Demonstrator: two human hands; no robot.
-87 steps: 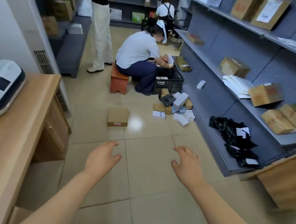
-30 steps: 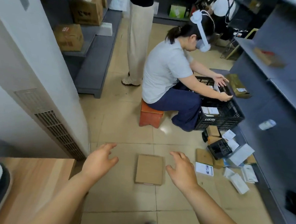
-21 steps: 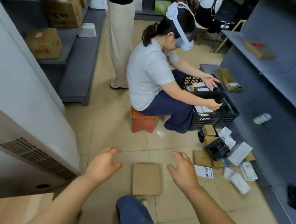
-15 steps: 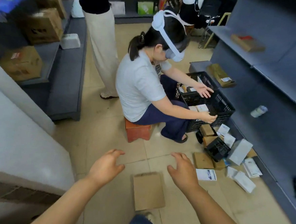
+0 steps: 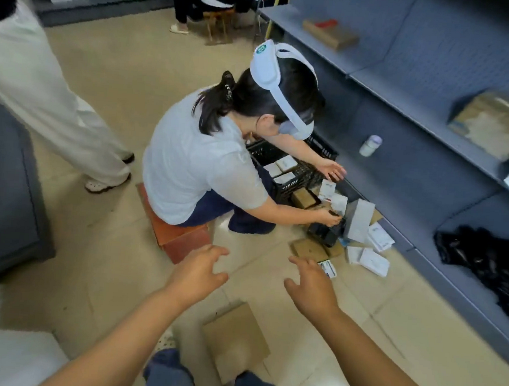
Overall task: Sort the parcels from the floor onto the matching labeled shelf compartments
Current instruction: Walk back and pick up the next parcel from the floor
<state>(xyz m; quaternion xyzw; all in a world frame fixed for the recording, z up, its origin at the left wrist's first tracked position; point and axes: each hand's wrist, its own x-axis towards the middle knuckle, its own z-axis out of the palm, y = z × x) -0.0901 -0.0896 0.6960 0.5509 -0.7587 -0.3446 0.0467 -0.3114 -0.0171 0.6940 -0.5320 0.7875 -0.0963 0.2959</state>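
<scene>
Two bare hands, left and right, fingers spread, empty, above one flat square cardboard parcel on glossy tiled floor.

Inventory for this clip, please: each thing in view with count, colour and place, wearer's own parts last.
Flat box: one, brown, floor between the wearer's knees.
Parcel pile: several, white, brown and black, floor by the bottom shelf.
Crate: one, black, holds white parcels, in front of the seated person.
Seated person: one, grey top, on a stool, reaching into the pile.
Stool: one, orange-brown, floor centre.
Standing person: one, pale trousers, left.
Shelves: grey, right wall.
Bottle: one, white, lower shelf.
Black bags: heap, bottom shelf, right.
Hands: left and right, both open, empty, above the floor.
</scene>
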